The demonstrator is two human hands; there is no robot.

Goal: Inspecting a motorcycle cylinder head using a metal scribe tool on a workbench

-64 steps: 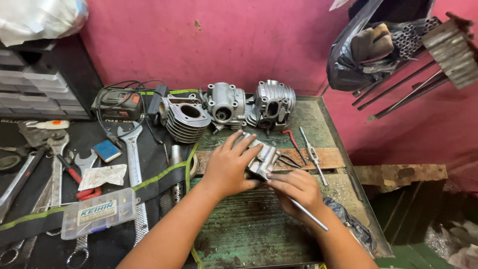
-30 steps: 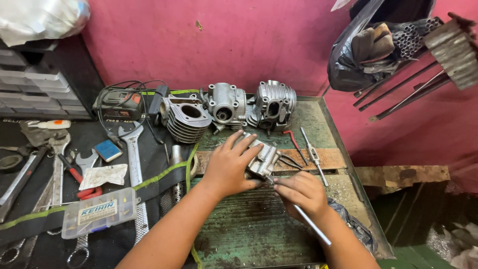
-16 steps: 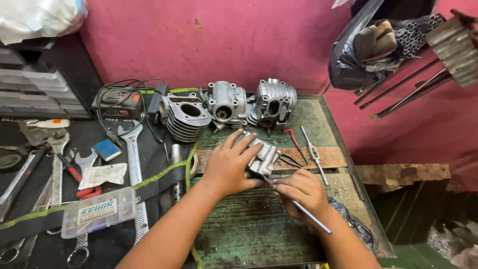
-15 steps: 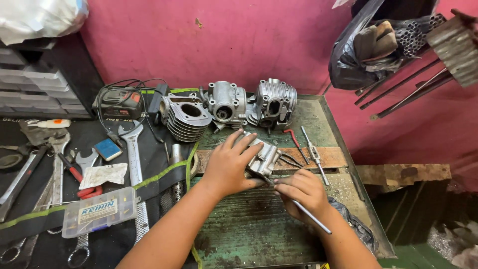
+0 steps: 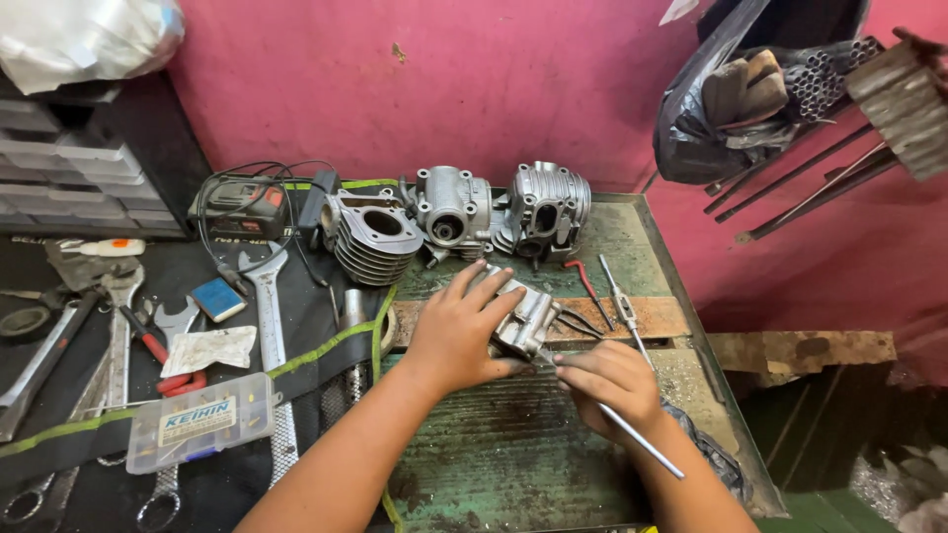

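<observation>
My left hand (image 5: 456, 329) grips a small grey metal engine part (image 5: 525, 319), pressing it down on a wooden strip (image 5: 664, 316) on the green workbench (image 5: 513, 464). My right hand (image 5: 610, 380) holds a thin silver rod tool (image 5: 640, 441); its tip meets the near side of the part, and its shaft points back toward me. Both forearms reach in from the bottom edge.
A finned cylinder (image 5: 370, 235) and two cylinder heads (image 5: 452, 208) (image 5: 548, 204) stand at the back by the pink wall. Wrenches (image 5: 265, 308), a clear parts box (image 5: 200, 422) and a black charger (image 5: 240, 205) lie left. A tap wrench (image 5: 619, 299) and picks lie right of the part.
My right hand shifted slightly, and the rod's angle changed a little against the part. My left hand has stayed on the part throughout.
</observation>
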